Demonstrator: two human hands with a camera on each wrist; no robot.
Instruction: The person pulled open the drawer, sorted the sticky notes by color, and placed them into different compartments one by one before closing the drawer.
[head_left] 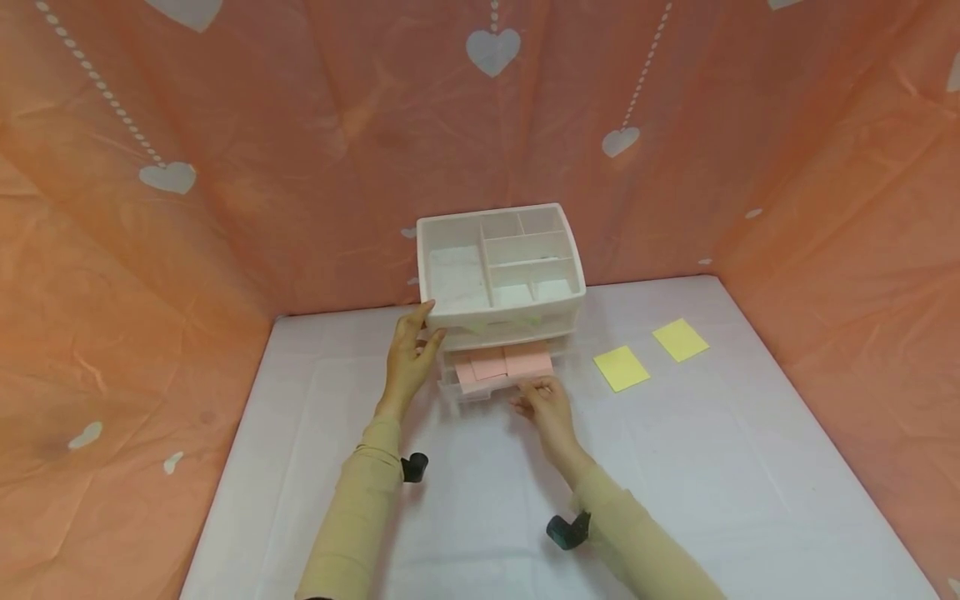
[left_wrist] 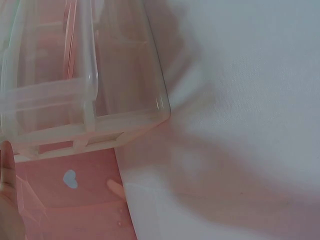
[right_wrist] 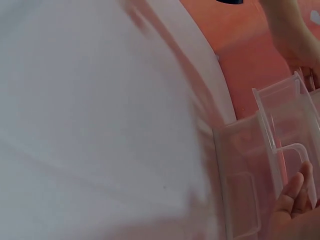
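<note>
A white plastic drawer organizer (head_left: 457, 318) with a sectioned top tray stands against the back curtain in the head view. Its clear lower drawer (head_left: 463, 396) is pulled out and holds pink paper pieces (head_left: 527, 360). My left hand (head_left: 406, 367) holds the organizer's front left corner, with a finger at the top edge and the thumb lower on the front. On the drawer's front edge, my right hand (head_left: 550, 414) grips right of centre. The right wrist view shows its curled fingers (right_wrist: 295, 192) at the drawer's handle cutout (right_wrist: 292, 147).
Two yellow sticky notes (head_left: 622, 368) (head_left: 680, 340) lie on the white-covered table (head_left: 480, 508) right of the organizer. Orange-pink curtain (head_left: 360, 150) with white hearts encloses the back and both sides. Black wrist mounts (head_left: 567, 530) sit on both sleeves.
</note>
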